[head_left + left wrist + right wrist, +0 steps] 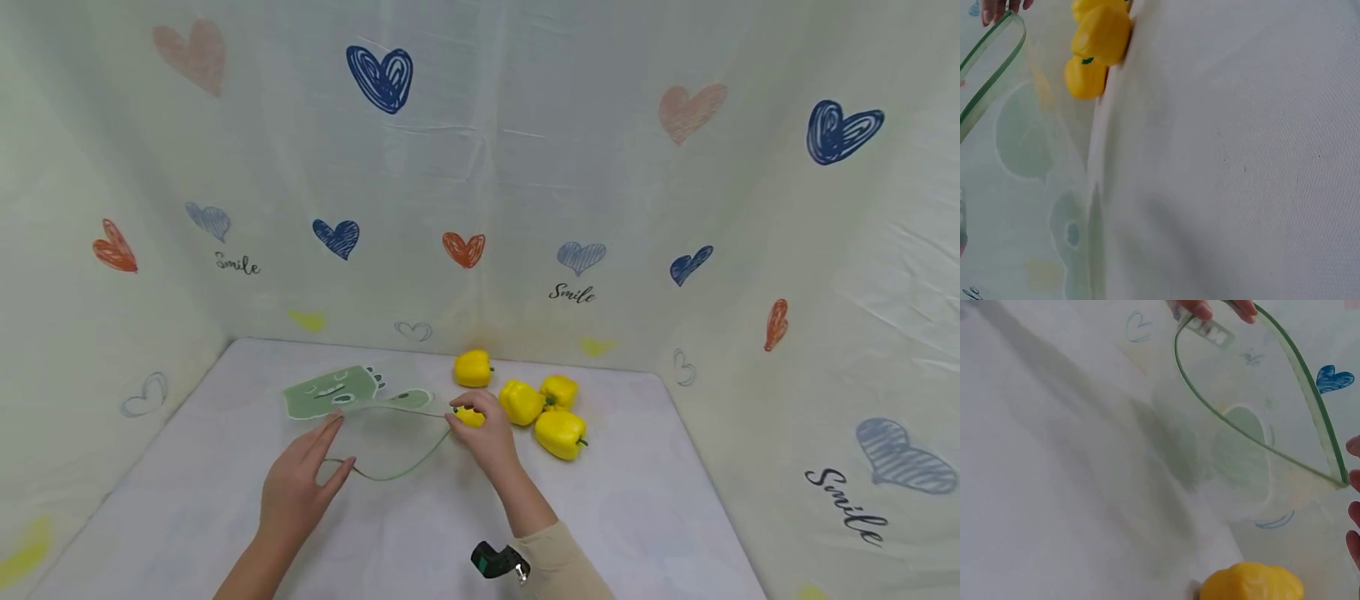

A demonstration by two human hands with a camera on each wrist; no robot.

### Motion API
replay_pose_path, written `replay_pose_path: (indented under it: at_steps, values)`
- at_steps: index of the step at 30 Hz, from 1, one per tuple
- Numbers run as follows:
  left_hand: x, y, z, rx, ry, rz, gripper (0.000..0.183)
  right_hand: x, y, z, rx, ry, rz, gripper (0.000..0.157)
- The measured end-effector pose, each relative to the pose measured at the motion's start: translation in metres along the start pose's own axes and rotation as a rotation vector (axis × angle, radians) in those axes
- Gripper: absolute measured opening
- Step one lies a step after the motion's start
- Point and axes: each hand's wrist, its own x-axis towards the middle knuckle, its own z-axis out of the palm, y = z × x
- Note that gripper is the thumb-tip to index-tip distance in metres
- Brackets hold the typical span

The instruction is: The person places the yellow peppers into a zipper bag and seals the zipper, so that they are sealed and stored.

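A translucent zip bag (390, 450) with a green-edged mouth and a green cartoon print (330, 393) spans the space between both hands. My left hand (300, 479) is at the bag's left end, fingers straight against the far rim and thumb apart from them at the near rim. My right hand (483, 425) pinches the right corner of the mouth between thumb and fingertips. The mouth gapes as a loop, and the right wrist view shows the green rim (1225, 419) running between the hands. Just behind the right hand, a yellow bell pepper (471, 417) is partly hidden.
Several more yellow bell peppers (561, 433) lie right of the bag on the white-covered table (637, 500), with one pepper (472, 368) near its back edge. Pale curtains (480, 167) printed with hearts enclose the back and sides. A black device (495, 560) sits by the right sleeve.
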Motion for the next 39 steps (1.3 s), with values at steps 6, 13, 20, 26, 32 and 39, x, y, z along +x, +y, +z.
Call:
replay_pose_path:
  at_steps: [6, 13, 20, 26, 32, 39]
  values:
    - [0.000, -0.001, 0.002, -0.012, 0.020, -0.029, 0.066, -0.006, 0.017, -0.007, 0.006, 0.056, 0.117, 0.019]
    - [-0.002, -0.001, 0.004, -0.025, 0.028, -0.053, 0.065, -0.012, 0.037, -0.013, -0.015, 0.113, 0.261, 0.022]
    - [-0.005, -0.002, 0.006, -0.033, 0.028, -0.091, 0.065, -0.012, 0.055, -0.012, -0.065, 0.129, 0.327, 0.027]
    - [-0.005, 0.000, 0.005, -0.033, 0.030, -0.108, 0.060, -0.010, 0.063, -0.009, -0.064, 0.123, 0.381, 0.031]
    - [-0.005, 0.003, 0.005, -0.039, 0.047, -0.125, 0.055, -0.008, 0.071, -0.003, -0.085, 0.122, 0.424, 0.033]
    - [-0.007, 0.007, 0.006, -0.044, 0.058, -0.141, 0.048, -0.008, 0.078, 0.004, -0.068, 0.134, 0.440, 0.028]
